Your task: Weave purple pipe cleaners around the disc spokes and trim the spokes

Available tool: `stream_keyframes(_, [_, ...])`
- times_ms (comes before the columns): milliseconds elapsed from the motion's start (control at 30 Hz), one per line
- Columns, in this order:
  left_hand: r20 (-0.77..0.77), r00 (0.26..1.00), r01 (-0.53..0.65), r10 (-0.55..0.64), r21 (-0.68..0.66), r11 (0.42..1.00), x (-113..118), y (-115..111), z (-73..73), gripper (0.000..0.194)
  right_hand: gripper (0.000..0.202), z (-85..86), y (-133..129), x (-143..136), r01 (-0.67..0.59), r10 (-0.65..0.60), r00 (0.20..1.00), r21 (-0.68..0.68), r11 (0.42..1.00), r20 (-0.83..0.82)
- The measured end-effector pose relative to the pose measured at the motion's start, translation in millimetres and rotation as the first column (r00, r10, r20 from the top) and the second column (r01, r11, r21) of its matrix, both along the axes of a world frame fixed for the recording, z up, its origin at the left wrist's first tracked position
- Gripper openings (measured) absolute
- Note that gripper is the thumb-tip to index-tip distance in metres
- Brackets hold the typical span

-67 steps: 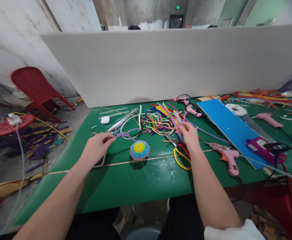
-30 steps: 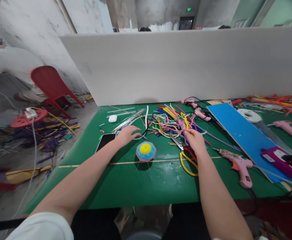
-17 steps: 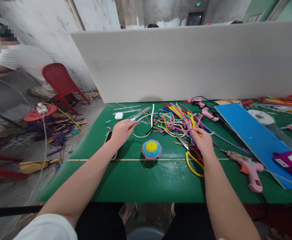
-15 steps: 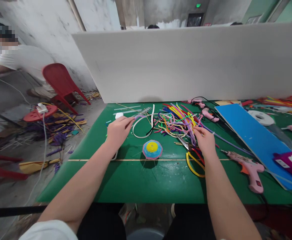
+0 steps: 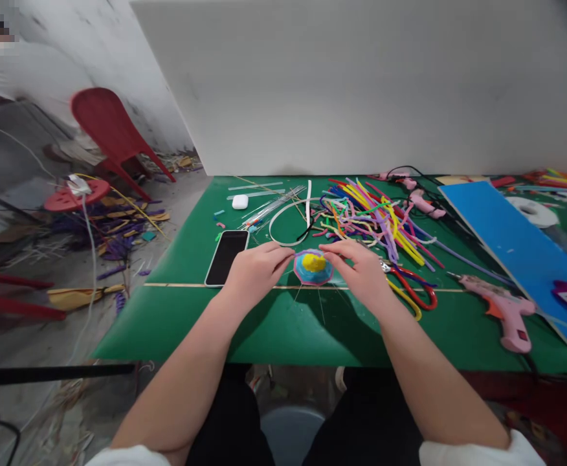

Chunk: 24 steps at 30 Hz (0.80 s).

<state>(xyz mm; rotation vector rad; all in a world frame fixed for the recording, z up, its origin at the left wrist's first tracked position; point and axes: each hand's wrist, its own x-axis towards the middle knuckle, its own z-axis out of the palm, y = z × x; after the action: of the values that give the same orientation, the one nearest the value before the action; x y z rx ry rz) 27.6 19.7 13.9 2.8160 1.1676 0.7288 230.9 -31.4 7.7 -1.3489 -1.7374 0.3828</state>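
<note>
My left hand (image 5: 257, 268) and my right hand (image 5: 361, 268) meet above the middle of the table, fingers pinched. Between their fingertips runs a thin purple pipe cleaner (image 5: 307, 252); its ends are hidden in the fingers. Just under it stands a small domed piece like a parasol (image 5: 312, 277), blue with a yellow centre and pink rim, thin spokes sticking out below. Whether the pipe cleaner touches the dome I cannot tell. Right of my right hand lie scissors (image 5: 426, 301) with red and yellow handles, partly covered by that hand.
A pile of coloured pipe cleaners (image 5: 361, 213) lies behind my hands. A white band loop (image 5: 276, 234), a phone (image 5: 228, 255) and a white case (image 5: 239, 202) are to the left. A pink glue gun (image 5: 501, 307) and blue board (image 5: 501, 249) lie right. A white panel (image 5: 361, 90) stands behind.
Both hands have come together over the parasol-like piece; the right hand has left the pipe cleaner pile. My view has tilted downward, and the phone has come into clear sight.
</note>
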Motion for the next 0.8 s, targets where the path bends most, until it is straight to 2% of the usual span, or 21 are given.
stream_keyframes(167, [0.046, 0.998, 0.030, -0.030, 0.017, 0.999, 8.6, -6.9, -0.2, 0.028, 0.018, -3.4, 3.2, -2.7, -0.002, 0.004, 0.998, -0.039, 0.999, 0.069])
stream_keyframes(267, [0.219, 0.972, 0.092, -0.080, -0.043, 0.995, 14.7, -13.3, 1.3, 0.027, 0.016, -3.8, 3.3, -2.7, 0.018, -0.013, 0.997, -0.059, 0.998, 0.079])
stream_keyframes(333, [0.373, 0.923, 0.159, -0.091, -0.155, 0.975, 17.4, -16.4, 3.3, 0.026, 0.015, -4.8, 3.5, -2.2, 0.024, -0.017, 0.995, -0.062, 0.998, 0.100])
stream_keyframes(400, [0.495, 0.868, 0.231, -0.050, -0.313, 0.921, 18.5, -17.3, 5.3, 0.028, 0.015, -6.1, 3.8, -1.7, 0.031, -0.025, 0.994, -0.062, 0.998, 0.104])
stream_keyframes(500, [0.627, 0.777, 0.362, 0.055, -0.516, 0.776, 17.6, -14.3, 5.8, 0.032, 0.014, -7.2, 3.5, -2.3, 0.047, -0.043, 0.997, -0.064, 0.997, 0.072])
stream_keyframes(567, [0.710, 0.695, 0.452, 0.115, -0.556, 0.698, 17.1, -11.3, 4.1, 0.034, 0.015, -7.2, 2.4, -4.2, 0.051, -0.049, 0.998, -0.093, 0.994, 0.027])
stream_keyframes(633, [0.769, 0.621, 0.515, 0.153, -0.547, 0.660, 17.8, -9.7, 1.8, 0.034, 0.016, -6.5, 0.5, -7.3, 0.029, -0.035, 0.999, -0.160, 0.987, -0.040])
stream_keyframes(700, [0.793, 0.589, 0.537, 0.156, -0.528, 0.658, 19.6, -10.7, 0.2, 0.033, 0.016, -4.8, -1.7, -10.9, -0.031, 0.002, 0.993, -0.242, 0.970, -0.121])
stream_keyframes(800, [0.754, 0.651, 0.479, 0.087, -0.497, 0.723, 22.2, -15.6, -0.5, 0.032, 0.016, -1.1, -4.4, -15.7, -0.134, 0.054, 0.968, -0.328, 0.935, -0.244])
